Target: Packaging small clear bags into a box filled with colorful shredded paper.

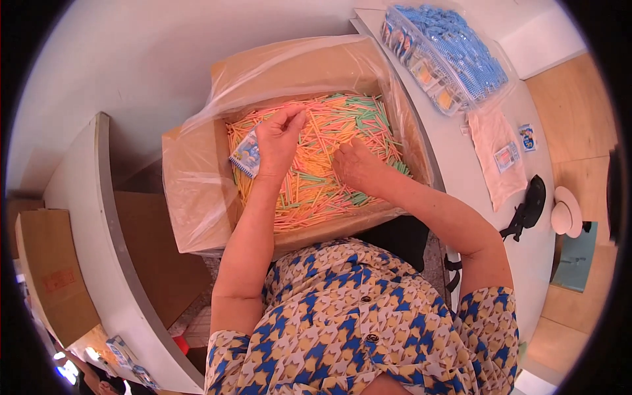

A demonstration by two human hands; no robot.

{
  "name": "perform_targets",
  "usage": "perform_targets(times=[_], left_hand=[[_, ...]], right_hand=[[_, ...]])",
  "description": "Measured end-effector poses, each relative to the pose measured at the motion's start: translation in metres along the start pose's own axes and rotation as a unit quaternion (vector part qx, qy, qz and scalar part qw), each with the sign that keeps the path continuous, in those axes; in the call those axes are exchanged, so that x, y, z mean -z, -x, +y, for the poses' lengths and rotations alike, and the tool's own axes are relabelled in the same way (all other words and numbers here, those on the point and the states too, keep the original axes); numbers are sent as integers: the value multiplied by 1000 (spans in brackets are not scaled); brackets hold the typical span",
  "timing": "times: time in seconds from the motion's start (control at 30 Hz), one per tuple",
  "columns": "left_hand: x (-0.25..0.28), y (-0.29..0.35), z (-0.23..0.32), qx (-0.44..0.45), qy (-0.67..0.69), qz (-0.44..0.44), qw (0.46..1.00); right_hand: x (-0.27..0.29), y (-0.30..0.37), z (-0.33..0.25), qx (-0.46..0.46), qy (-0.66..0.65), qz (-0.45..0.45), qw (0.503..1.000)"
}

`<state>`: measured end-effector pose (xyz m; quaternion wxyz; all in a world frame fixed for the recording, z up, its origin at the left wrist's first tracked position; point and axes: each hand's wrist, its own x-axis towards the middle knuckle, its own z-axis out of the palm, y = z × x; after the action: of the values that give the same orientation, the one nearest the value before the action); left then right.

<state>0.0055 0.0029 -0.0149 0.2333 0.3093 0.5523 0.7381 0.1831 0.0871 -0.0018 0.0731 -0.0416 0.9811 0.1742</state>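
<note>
Right hand [356, 166] fingertips buried in sticks [322, 164]; grip unclear.

head view: worn on the person's head, looks steeply down | close over the left hand [276, 141] and right hand [355, 164], both just below centre-top | beyond the fingers: lined cardboard box [197, 197] of coloured sticks [316, 178] | fisheye, edges bend at rim | single view only
</note>
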Motion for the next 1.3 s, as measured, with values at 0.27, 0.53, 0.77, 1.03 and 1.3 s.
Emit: perform_targets(times=[0.27, 0.53, 0.77, 1.03, 1.3], left_hand=[[3, 1, -5, -5, -89, -53, 995], [-6, 8, 9, 68, -55, -115, 990], [-27, 31, 10, 316, 202, -312, 873], [-45, 36, 26, 371, 224, -197, 879], [-42, 29, 1, 337, 284, -80, 894]], right_hand=[[18, 12, 10, 3, 19, -56, 998], [22, 18, 42, -134, -308, -33, 941], [55, 7, 25, -198, -818, -13, 540], [27, -2, 9, -223, -896, -38, 382], [41, 10, -12, -286, -904, -30, 316]])
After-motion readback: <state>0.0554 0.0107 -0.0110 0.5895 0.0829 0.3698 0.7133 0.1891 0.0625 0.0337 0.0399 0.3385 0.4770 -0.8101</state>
